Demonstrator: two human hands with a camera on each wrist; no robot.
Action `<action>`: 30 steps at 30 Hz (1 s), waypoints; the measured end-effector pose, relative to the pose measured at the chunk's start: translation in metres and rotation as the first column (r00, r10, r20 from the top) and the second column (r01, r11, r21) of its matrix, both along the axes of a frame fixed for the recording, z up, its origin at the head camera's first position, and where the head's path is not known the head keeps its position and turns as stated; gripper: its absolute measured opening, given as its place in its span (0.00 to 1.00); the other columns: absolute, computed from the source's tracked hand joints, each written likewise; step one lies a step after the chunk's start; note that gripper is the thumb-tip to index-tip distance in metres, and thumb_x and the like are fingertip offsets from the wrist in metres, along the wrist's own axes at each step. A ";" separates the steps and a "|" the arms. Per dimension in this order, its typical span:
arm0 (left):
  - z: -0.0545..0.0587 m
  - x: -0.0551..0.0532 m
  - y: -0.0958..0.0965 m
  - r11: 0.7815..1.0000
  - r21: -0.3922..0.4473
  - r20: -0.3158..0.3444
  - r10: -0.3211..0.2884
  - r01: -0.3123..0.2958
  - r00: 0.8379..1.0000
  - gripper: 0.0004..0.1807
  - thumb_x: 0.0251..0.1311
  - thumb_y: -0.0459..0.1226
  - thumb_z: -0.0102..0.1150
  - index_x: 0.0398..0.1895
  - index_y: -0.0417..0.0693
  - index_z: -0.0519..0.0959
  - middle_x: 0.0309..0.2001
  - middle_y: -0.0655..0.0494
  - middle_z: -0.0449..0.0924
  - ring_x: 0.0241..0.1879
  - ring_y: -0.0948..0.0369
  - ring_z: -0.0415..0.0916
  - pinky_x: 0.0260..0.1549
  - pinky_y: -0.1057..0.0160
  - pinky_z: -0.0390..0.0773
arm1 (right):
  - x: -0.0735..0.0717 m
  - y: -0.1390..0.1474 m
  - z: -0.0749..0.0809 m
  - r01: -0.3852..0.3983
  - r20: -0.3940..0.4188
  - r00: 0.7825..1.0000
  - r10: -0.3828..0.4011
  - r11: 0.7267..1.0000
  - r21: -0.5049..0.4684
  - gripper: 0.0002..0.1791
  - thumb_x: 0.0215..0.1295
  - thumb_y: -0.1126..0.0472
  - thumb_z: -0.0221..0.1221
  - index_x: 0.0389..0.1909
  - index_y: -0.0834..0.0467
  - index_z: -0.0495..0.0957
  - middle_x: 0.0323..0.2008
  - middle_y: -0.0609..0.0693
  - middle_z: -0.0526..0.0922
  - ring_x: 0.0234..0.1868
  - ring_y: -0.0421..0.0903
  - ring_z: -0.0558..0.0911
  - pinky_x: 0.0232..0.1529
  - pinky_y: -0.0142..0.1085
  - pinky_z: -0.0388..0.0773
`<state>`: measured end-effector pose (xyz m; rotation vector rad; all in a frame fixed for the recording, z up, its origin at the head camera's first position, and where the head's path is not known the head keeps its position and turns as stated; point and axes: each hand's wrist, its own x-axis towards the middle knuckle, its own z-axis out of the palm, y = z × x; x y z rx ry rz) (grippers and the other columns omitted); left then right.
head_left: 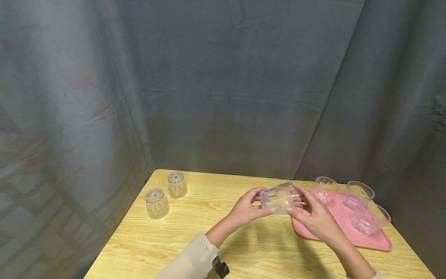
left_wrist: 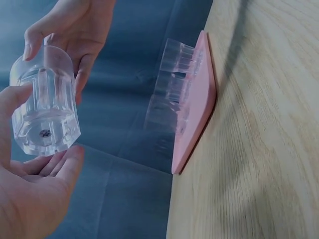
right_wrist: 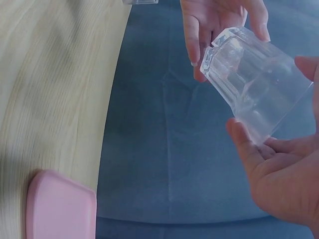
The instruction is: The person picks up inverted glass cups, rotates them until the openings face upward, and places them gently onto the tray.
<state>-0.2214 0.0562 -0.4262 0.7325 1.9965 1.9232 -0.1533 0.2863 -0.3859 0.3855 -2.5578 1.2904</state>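
Note:
A clear faceted plastic cup [head_left: 277, 198] is held on its side above the table, its base pointing left and its mouth right. My left hand [head_left: 246, 206] grips the base end between thumb and fingers. At the rim end, my right hand [head_left: 313, 214] holds the cup with the thumb in front and the fingers behind. The left wrist view shows the cup's base [left_wrist: 46, 133] with a small dark mark on it. In the right wrist view, the right thumb and fingers [right_wrist: 246, 147] bracket the mouth of the cup.
On the right lies a pink tray [head_left: 339, 217] bearing three clear cups, mouths up: one at the back [head_left: 325, 190], one beside it [head_left: 356, 195], one nearer [head_left: 369, 221]. Two upside-down cups, front [head_left: 157, 205] and back [head_left: 177, 186], stand on the table's left. Grey curtains [head_left: 223, 97] hang behind.

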 end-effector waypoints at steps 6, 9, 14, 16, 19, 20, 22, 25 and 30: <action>-0.002 -0.004 0.005 1.000 -0.007 0.010 -0.012 0.012 1.000 0.37 0.59 0.36 0.71 0.71 0.45 0.68 0.61 0.53 0.76 0.54 0.55 0.82 0.48 0.64 0.83 | -0.001 0.010 0.002 0.023 0.004 1.000 -0.023 0.999 0.029 0.43 0.63 0.61 0.70 0.73 0.70 0.59 0.56 0.66 0.79 0.49 0.32 0.79 0.49 0.20 0.75; -0.005 -0.007 0.008 1.000 -0.021 -0.021 -0.016 0.016 1.000 0.33 0.60 0.36 0.71 0.68 0.45 0.70 0.59 0.55 0.76 0.54 0.59 0.81 0.49 0.65 0.82 | -0.002 0.016 0.003 0.045 0.003 0.999 -0.045 0.998 0.050 0.42 0.62 0.61 0.70 0.72 0.70 0.61 0.55 0.65 0.80 0.48 0.31 0.79 0.48 0.20 0.75; -0.010 -0.011 0.016 0.996 -0.086 -0.092 -0.014 0.006 0.996 0.29 0.61 0.38 0.71 0.65 0.49 0.73 0.59 0.61 0.77 0.57 0.65 0.77 0.54 0.70 0.77 | -0.001 0.026 0.004 0.094 -0.003 0.996 -0.094 0.989 0.112 0.42 0.62 0.59 0.71 0.71 0.71 0.62 0.54 0.65 0.80 0.49 0.48 0.83 0.45 0.18 0.75; -0.011 -0.012 0.019 0.994 -0.107 -0.106 -0.017 0.006 0.994 0.29 0.61 0.39 0.70 0.65 0.49 0.73 0.59 0.62 0.77 0.59 0.62 0.76 0.54 0.70 0.76 | 0.000 0.030 0.004 0.116 -0.003 0.993 -0.117 0.983 0.140 0.43 0.62 0.58 0.71 0.71 0.70 0.62 0.54 0.66 0.80 0.50 0.54 0.83 0.44 0.18 0.74; -0.012 -0.013 0.024 0.990 -0.138 -0.116 -0.023 0.007 0.993 0.29 0.61 0.39 0.70 0.65 0.50 0.73 0.60 0.63 0.77 0.60 0.59 0.76 0.54 0.69 0.77 | 0.000 0.035 0.003 0.142 -0.007 0.990 -0.143 0.977 0.160 0.43 0.61 0.57 0.71 0.71 0.70 0.62 0.54 0.67 0.80 0.49 0.58 0.83 0.43 0.18 0.73; -0.011 -0.013 0.026 0.989 -0.149 -0.120 -0.024 0.006 0.993 0.29 0.61 0.39 0.70 0.65 0.49 0.73 0.60 0.63 0.77 0.60 0.59 0.76 0.55 0.68 0.77 | 0.001 0.037 0.003 0.150 -0.007 0.989 -0.151 0.975 0.166 0.43 0.61 0.56 0.71 0.71 0.70 0.62 0.54 0.68 0.80 0.49 0.57 0.83 0.43 0.18 0.73; -0.012 -0.013 0.030 0.985 -0.171 -0.128 -0.027 0.005 0.991 0.29 0.61 0.39 0.70 0.65 0.49 0.73 0.60 0.62 0.76 0.59 0.60 0.75 0.54 0.68 0.77 | 0.001 0.040 0.003 0.158 -0.006 0.987 -0.159 0.972 0.173 0.43 0.61 0.55 0.71 0.72 0.70 0.63 0.54 0.68 0.80 0.48 0.55 0.83 0.42 0.18 0.73; -0.013 -0.014 0.035 0.978 -0.209 -0.148 -0.028 -0.004 0.989 0.29 0.62 0.40 0.69 0.66 0.48 0.73 0.61 0.60 0.76 0.58 0.64 0.75 0.54 0.69 0.77 | 0.001 0.046 0.004 0.170 0.005 0.985 -0.174 0.966 0.196 0.43 0.62 0.53 0.71 0.72 0.68 0.63 0.54 0.66 0.80 0.47 0.48 0.82 0.42 0.19 0.73; -0.017 -0.014 0.044 0.964 -0.264 -0.168 -0.006 -0.039 0.986 0.28 0.62 0.43 0.69 0.64 0.48 0.74 0.59 0.62 0.77 0.55 0.66 0.75 0.49 0.71 0.78 | 0.001 0.053 0.002 0.178 0.015 0.982 -0.186 0.958 0.224 0.44 0.62 0.52 0.70 0.72 0.68 0.63 0.54 0.65 0.80 0.47 0.49 0.82 0.41 0.22 0.75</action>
